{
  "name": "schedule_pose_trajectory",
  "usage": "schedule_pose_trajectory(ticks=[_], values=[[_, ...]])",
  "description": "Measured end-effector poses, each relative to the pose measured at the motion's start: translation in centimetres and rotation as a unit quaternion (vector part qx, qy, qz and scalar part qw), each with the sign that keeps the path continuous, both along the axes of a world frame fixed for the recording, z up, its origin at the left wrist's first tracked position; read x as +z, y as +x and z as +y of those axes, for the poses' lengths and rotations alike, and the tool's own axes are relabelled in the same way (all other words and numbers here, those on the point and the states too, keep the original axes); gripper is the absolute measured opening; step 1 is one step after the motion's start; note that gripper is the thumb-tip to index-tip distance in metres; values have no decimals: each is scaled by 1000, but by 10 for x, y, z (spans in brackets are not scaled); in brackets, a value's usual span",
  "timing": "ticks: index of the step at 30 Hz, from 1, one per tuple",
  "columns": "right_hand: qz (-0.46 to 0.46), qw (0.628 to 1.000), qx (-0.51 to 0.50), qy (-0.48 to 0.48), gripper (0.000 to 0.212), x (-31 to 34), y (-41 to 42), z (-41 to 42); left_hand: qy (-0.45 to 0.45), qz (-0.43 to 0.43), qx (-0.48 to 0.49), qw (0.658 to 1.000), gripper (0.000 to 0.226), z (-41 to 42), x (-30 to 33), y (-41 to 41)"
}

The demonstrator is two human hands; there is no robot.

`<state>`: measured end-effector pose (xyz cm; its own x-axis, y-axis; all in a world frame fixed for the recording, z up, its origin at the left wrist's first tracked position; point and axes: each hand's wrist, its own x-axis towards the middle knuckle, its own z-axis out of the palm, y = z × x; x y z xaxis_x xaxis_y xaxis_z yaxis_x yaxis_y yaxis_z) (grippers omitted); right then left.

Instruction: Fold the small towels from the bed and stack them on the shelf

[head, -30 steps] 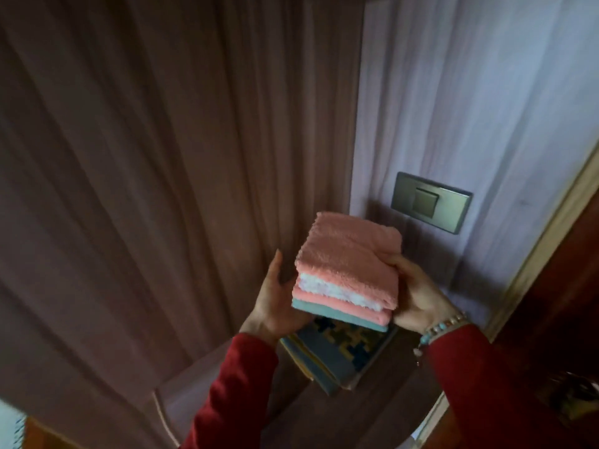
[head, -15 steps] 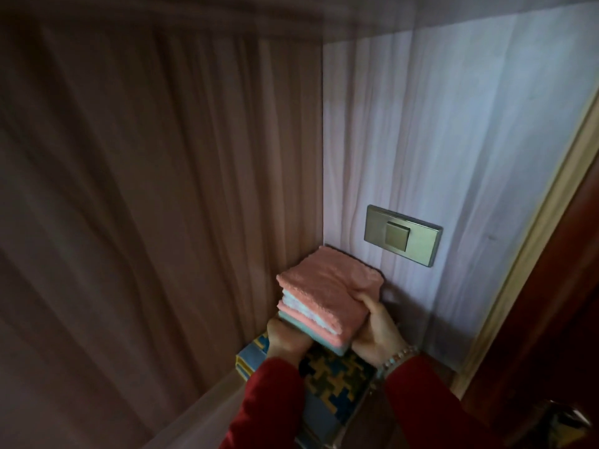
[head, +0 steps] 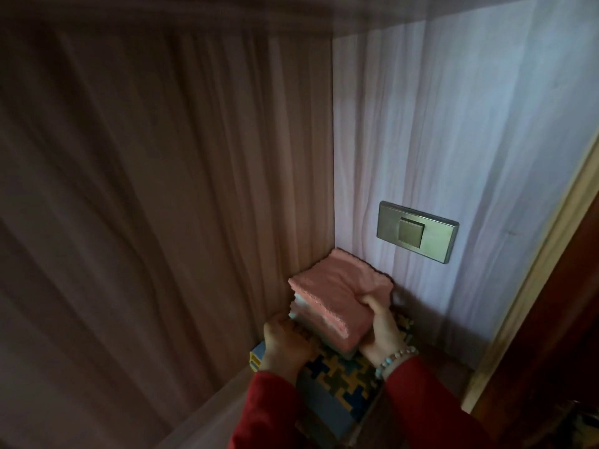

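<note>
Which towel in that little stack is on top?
The pink towel is on top, with the right hand's thumb pressed on it. A white layer and another pink one show under it; the lowest edge looks pale teal.

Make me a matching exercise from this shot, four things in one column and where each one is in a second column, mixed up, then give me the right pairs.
Things:
1. stack of folded towels
2. patterned cloth
3. wall switch
4. beaded bracelet

Places:
A. on the pale wall above the stack
B. on the wrist of the right hand
C. between both hands, in the corner
D. lying flat under the stack, by the left hand

Pairs: 1-C, 2-D, 3-A, 4-B
</note>
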<state>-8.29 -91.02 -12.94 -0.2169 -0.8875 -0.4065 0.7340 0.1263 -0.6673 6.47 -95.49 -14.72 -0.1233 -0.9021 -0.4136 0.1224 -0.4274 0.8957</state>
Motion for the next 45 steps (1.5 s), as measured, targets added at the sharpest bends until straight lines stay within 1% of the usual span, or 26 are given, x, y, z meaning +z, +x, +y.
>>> schedule_pose_trajectory(ticks=[2, 3, 5, 6, 8, 9, 11, 13, 14, 16, 18, 19, 20, 22, 23, 24, 26, 28, 31, 32, 34, 35, 37, 40, 42, 45], values=[[24, 1000, -1, 4, 43, 2, 0, 0, 47, 140, 60, 987, 66, 11, 12, 0], [35, 999, 2, 9, 44, 3, -2, 0, 52, 209, 60, 975, 60, 10, 13, 0], [51, 999, -11, 10, 46, 7, -2, -1, 25, 231, 52, 971, 65, 12, 21, -4], [64, 998, -7, 14, 53, 10, -3, -2, 19, 200, 51, 978, 74, 11, 24, -8], [84, 995, -17, 54, 75, 7, -7, -9, 58, 177, 72, 980, 101, 3, 18, -13], [83, 994, -25, 62, 83, -9, -18, -22, 77, 168, 90, 979, 108, 1, 20, -14], [116, 988, -59, 79, 93, -93, -65, -73, 79, 150, 130, 977, 109, 1, 23, -17], [155, 983, -52, 79, 79, -145, -106, -116, 86, 159, 146, 973, 99, 5, 28, -18], [166, 984, -48, 43, 73, -144, -109, -112, 86, 159, 156, 971, 95, 6, 26, -18], [158, 983, -79, 57, 77, -117, -91, -94, 86, 152, 174, 969, 90, 8, 25, -20], [130, 986, -49, 88, 102, -66, -51, -58, 83, 142, 193, 967, 82, 15, 32, -23], [151, 982, -67, 91, 116, -46, -40, -46, 72, 118, 208, 968, 78, 20, 35, -25], [196, 971, -90, 104, 117, -27, -28, -33, 50, 78, 226, 970, 73, 26, 38, -27], [314, 928, -153, 132, 91, 1, -13, -10, -68, 19, 281, 957, 50, 38, 41, -29], [359, 907, -196, 105, 73, 14, -8, -1, -149, -4, 295, 944, 35, 45, 43, -33], [392, 890, -226, 63, 62, 19, -2, 7, -219, -40, 296, 929, 26, 51, 43, -33], [455, 854, -250, -14, 63, 28, 4, 12, -315, -108, 270, 903, 27, 48, 36, -36], [500, 831, -242, -26, 62, 26, 3, 2, -362, -187, 210, 889, 38, 36, 25, -39], [577, 795, -184, 28, 36, 15, 5, -7, -345, -286, 121, 885, 45, 25, 10, -44], [593, 785, -174, 41, 36, 10, 7, -8, -335, -297, 112, 887, 49, 24, 5, -45], [614, 766, -184, 51, 48, -3, 12, -11, -328, -301, 120, 887, 59, 28, 1, -45], [627, 755, -186, 56, 49, -7, 12, -10, -324, -305, 123, 887, 65, 29, -1, -45], [642, 742, -179, 66, 41, -11, 11, -10, -322, -325, 119, 881, 71, 29, -3, -45], [653, 740, -140, 87, 35, -8, 3, -10, -308, -381, 96, 866, 56, 25, 1, -42], [651, 742, -134, 91, 34, -4, -3, -10, -303, -393, 99, 863, 46, 22, 10, -39], [625, 764, -141, 75, 34, 4, -9, -7, -323, -352, 122, 870, 37, 20, 29, -30]])
